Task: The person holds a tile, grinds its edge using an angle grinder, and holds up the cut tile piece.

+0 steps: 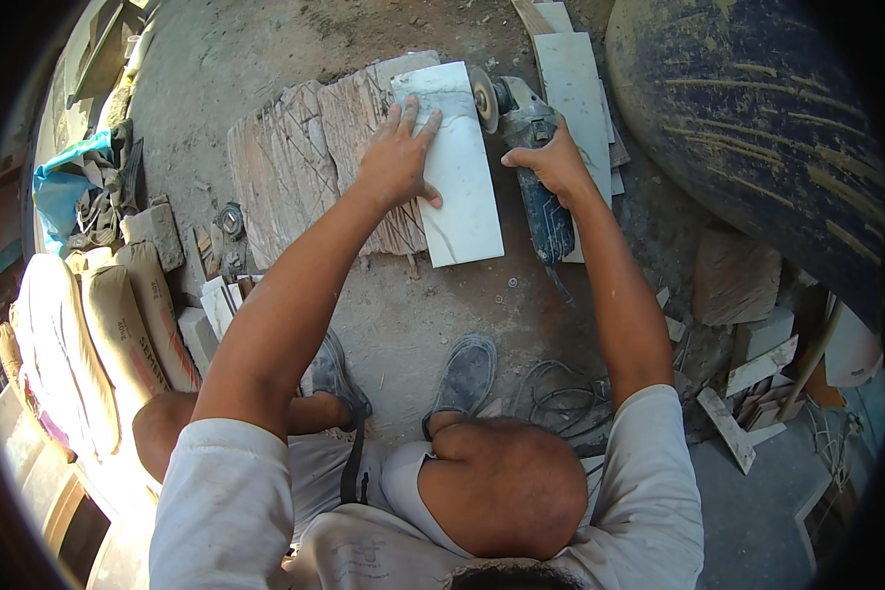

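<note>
Fingers of the left hand [399,157] are pressing flat, spread open, on the white tile [455,167], its long axis running away from them, while the right hand [553,162], just to its right, is gripping the angle grinder [531,167] with the disc at the tile's far right edge.

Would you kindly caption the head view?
Left hand presses a white tile flat while right hand grips an angle grinder beside it.

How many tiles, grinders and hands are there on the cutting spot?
White tile: 1
Grinder: 1
Hands: 2, left hand flat on the tile, right hand gripping the grinder
Total: 4
</note>
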A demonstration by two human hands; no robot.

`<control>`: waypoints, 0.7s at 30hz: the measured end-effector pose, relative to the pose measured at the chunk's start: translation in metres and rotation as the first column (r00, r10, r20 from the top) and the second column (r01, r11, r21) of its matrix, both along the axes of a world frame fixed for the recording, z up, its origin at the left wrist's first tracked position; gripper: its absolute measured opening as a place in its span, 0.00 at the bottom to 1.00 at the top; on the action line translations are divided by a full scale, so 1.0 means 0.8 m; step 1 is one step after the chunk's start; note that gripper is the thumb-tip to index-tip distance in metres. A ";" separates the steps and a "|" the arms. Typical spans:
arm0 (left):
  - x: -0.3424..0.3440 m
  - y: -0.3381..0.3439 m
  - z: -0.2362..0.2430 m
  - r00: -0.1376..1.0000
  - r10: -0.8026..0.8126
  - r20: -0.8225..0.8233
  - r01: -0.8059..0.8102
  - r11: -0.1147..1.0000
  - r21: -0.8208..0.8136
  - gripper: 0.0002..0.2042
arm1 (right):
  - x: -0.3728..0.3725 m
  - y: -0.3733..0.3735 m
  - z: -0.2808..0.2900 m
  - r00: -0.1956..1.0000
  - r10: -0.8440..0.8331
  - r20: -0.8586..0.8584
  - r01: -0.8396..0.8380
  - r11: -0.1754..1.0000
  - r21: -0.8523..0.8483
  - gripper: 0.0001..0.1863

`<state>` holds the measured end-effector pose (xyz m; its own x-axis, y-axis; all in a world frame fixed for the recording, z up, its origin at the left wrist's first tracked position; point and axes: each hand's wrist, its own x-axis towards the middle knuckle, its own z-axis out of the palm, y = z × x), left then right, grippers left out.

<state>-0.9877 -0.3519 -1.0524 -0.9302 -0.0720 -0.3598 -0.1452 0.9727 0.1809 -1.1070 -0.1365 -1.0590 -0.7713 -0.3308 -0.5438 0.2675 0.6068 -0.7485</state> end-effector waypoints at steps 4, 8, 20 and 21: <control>0.000 0.001 -0.001 1.000 0.006 -0.003 -0.006 1.000 0.007 0.65 | 0.005 0.008 -0.006 1.000 0.011 -0.015 -0.011 1.000 0.022 0.62; 0.001 -0.002 -0.001 1.000 0.005 -0.009 -0.005 1.000 -0.002 0.66 | 0.012 0.009 0.002 1.000 0.022 -0.015 -0.021 0.998 0.055 0.62; -0.001 0.000 0.004 1.000 -0.001 0.012 0.001 1.000 0.004 0.69 | 0.030 0.026 0.003 1.000 0.018 -0.013 -0.017 0.999 0.045 0.66; -0.001 0.000 0.004 1.000 -0.003 0.012 0.003 1.000 0.004 0.69 | 0.032 0.027 0.004 1.000 0.018 -0.001 -0.018 0.999 0.047 0.66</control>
